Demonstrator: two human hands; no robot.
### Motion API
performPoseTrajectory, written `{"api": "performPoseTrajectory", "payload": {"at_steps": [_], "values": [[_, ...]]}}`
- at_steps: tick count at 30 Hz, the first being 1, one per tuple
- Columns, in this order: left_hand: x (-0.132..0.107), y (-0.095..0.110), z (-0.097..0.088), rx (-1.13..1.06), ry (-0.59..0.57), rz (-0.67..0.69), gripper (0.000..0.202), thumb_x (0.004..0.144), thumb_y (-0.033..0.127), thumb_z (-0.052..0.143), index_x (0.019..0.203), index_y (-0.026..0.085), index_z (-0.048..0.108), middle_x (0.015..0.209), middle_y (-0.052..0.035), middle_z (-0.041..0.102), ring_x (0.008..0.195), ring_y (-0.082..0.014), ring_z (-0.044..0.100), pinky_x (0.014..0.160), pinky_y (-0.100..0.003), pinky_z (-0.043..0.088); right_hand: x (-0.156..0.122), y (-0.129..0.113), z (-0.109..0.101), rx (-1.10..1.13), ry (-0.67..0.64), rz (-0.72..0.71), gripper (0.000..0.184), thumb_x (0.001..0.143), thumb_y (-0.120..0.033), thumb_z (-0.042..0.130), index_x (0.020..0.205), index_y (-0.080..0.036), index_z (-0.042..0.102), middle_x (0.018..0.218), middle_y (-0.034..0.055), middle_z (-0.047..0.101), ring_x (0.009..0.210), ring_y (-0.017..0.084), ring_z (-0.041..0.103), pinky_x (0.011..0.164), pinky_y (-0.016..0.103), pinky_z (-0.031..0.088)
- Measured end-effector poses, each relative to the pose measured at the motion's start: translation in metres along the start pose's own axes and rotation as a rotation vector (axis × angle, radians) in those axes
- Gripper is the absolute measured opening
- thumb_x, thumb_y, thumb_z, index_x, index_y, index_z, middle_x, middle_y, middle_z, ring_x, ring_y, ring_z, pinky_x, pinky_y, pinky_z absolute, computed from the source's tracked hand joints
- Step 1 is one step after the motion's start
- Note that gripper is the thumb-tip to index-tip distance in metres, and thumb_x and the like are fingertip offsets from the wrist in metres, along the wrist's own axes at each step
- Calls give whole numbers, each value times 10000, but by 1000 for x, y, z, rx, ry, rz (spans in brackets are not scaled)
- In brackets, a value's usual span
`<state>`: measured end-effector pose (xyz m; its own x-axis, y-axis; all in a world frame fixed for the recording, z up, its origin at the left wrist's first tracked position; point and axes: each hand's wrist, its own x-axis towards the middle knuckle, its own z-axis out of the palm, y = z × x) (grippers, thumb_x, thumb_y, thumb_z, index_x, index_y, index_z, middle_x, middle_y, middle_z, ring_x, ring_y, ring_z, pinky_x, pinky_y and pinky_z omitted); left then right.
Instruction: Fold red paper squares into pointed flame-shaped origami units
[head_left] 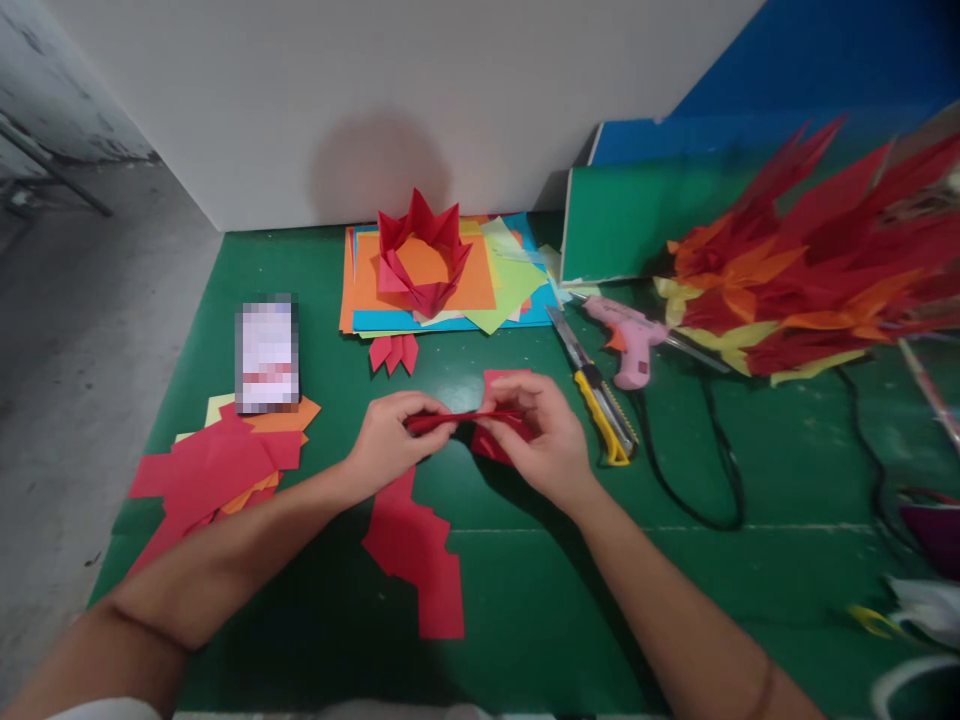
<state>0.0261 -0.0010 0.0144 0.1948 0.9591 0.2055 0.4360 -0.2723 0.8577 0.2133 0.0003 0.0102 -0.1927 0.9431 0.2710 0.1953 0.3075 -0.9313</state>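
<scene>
Each grip is pinched closed: the left hand (397, 432) and right hand (546, 432) hold a red paper piece (466, 416) between them, above the counter (517, 620). Nearly edge-on, it looks thin; fingers cover much of it, obscuring its shape. The right hand partly hides a red sheet (493, 449). Leftward, the phone (267, 352) is pixelated, unreadable.

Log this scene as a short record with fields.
Left grip: pinching folded red paper
Right grip: pinching the same paper
Surface: green table
Between forearms: loose red pieces
Beyond hands: stacked coloured sheets bearing a red paper ring
Tools, right of hands: yellow utility knife, pink glue gun
Far right: red-and-orange paper cluster
</scene>
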Motion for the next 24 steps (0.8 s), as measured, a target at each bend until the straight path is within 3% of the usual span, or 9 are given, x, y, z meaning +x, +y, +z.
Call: {"api": "performPoseTrajectory", "payload": {"at_steps": [3,7,12,15,18,24], "values": [[1,-1,1,-26,63,-37,74,743,220,653,703,159,659,640,-9,659,552,-90,568,511,-183,458,3,1,-6,-14,87,0,303,807,-178,620,1060,-260,476,862,5,600,797,150,627,738,319,543],[0,-3,2,-67,95,-44,61,744,209,652,709,159,658,647,-8,656,550,-82,567,504,-173,474,6,4,-11,-130,109,-38,301,833,-178,577,1101,-263,470,893,24,592,815,167,626,727,339,548],[-1,-2,2,-70,82,-21,45,750,187,640,714,158,642,668,-8,656,567,-79,571,521,-170,480,5,-2,-13,-649,116,-343,377,839,-149,567,1180,-304,535,1133,91,575,1062,264,545,914,480,437],[-1,-1,2,-125,90,-38,40,756,190,636,735,157,632,686,-6,660,572,-77,580,539,-172,496,3,-7,-13,-863,71,-469,484,830,-121,564,1207,-425,551,1248,38,550,1101,273,505,930,482,381],[0,-2,3,-203,94,-71,62,765,216,649,781,158,634,721,-11,672,606,-86,607,574,-187,519,1,-9,-12,-896,39,-485,507,842,-130,555,1205,-483,552,1241,-8,581,1089,256,486,924,456,348],[-2,-5,3,-254,64,-79,158,772,180,625,929,172,613,699,14,618,603,-82,582,564,-181,510,0,-6,-12,-867,82,-525,278,856,-171,583,999,-384,689,1025,5,676,944,212,520,828,390,352]]}}
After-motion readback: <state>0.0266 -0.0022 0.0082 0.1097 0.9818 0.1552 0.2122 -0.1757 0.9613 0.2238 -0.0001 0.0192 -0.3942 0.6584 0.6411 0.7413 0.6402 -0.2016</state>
